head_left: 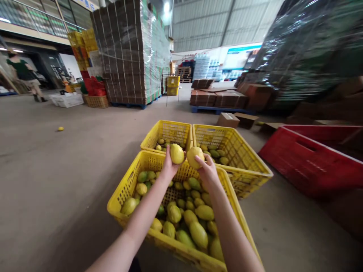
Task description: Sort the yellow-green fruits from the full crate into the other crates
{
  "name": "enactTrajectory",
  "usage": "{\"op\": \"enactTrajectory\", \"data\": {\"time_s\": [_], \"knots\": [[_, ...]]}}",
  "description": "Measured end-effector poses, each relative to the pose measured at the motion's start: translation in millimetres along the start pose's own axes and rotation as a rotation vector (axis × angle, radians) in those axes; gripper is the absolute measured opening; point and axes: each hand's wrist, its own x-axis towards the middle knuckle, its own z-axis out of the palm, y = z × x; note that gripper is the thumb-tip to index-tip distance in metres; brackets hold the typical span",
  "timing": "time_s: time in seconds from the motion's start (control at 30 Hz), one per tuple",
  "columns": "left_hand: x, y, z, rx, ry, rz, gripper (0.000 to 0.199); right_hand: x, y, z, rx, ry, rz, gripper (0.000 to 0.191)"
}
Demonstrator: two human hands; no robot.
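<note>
My left hand [169,163] is closed around a yellow lemon [177,154], thumb up along its left side. Just to the right, my right hand [208,168] grips a second lemon [195,157] with the thumb across its front. Both fruits are held up side by side, a small gap apart, above the far rim of a large yellow crate [126,185]. Inside that crate lie many yellow and greenish lemons [198,234], partly hidden by my forearms.
Behind it stand two more yellow crates [150,138] [244,147] with some lemons low inside. A red crate [314,162] is at the right. One lemon [60,129] lies on the floor at left. Wrapped pallet stacks [121,56], cardboard boxes [227,119] and a walking person [24,73] are farther off.
</note>
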Motion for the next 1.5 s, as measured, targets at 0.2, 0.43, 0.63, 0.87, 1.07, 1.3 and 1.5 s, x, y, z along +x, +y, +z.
{"op": "enactTrajectory", "data": {"time_s": [0.2,0.43,0.63,0.87,1.07,1.3,1.5], "knots": [[-4,23,-6.0,0.068,0.043,0.099,0.028,5,18,12,0.051,0.011,-0.039,0.059],[-12,46,-11.5,-0.023,0.039,0.155,0.024,5,32,33,-0.006,-0.069,-0.067,0.058],[-15,51,-12.2,-0.003,0.031,0.108,0.031,4,34,41,0.038,-0.085,-0.071,0.055],[-9,45,-14.5,0.019,0.156,0.084,0.016,7,33,33,0.177,-0.051,0.045,0.048],[-9,38,-21.1,0.04,0.036,0.027,0.03,11,35,27,0.346,0.012,0.213,0.026],[-6,37,-24.9,0.104,-0.109,-0.097,0.045,13,37,21,0.375,0.038,0.316,0.032],[-10,35,-30.3,0.042,-0.153,-0.074,0.041,16,47,16,0.373,0.04,0.375,0.034]]}}
